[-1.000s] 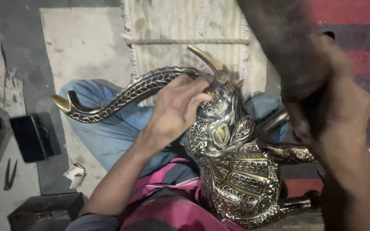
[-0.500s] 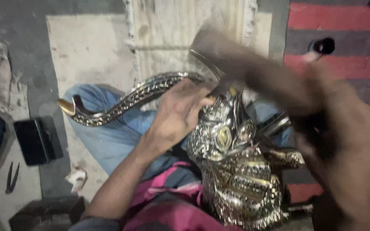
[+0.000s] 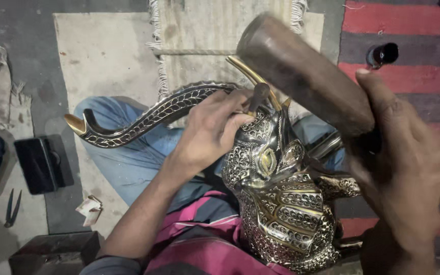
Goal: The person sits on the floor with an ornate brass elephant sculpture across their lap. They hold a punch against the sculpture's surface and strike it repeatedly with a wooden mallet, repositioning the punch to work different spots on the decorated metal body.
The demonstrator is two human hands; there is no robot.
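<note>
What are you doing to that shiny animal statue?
A person sits on the floor with an ornate metal elephant figure in their lap, its trunk curling out to the left. The left hand pinches a small punch against the head. The right hand holds a wooden mallet raised just above the punch. A black box and pliers lie on the floor nearby.

We are steadying an engraved metal elephant head (image 3: pixel 281 203) in our lap at lower centre of the frame, its long trunk (image 3: pixel 154 114) curving out to the left. Our left hand (image 3: pixel 210 130) is pinching a small punch (image 3: pixel 258 97) against the top of the head. Our right hand (image 3: pixel 408 168), at the right edge, is gripping a thick wooden mallet (image 3: pixel 301 71) slanting up toward top centre, just above the punch. A black pouch (image 3: pixel 44 163) is lying on the floor at left.
</note>
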